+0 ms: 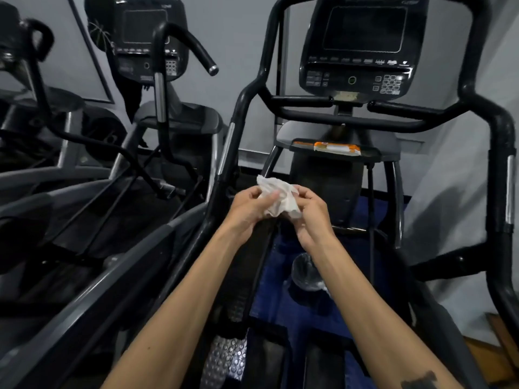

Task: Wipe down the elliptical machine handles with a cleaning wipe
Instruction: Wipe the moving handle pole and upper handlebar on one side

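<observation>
Head view, centre of frame: the left hand (247, 207) and right hand (310, 213) both pinch a crumpled cleaning wipe (276, 199) between curled fingers, just right of the left handle (224, 153). It looks limp, light and likely damp; best bunched in one palm and wrapped around the bar.

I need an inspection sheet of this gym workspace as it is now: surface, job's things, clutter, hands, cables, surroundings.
Surface: shelf under the console, holding an orange and white wipes pack.
Job's things: crumpled white wipe; black elliptical handles, left handle and right handle, neither touched.
Clutter: clear plastic-lined bin on the blue floor below.
Hands: left hand and right hand both pinch the wipe.
Cables: nothing seen.
Surroundings: second machine at left, grey wall behind.
</observation>
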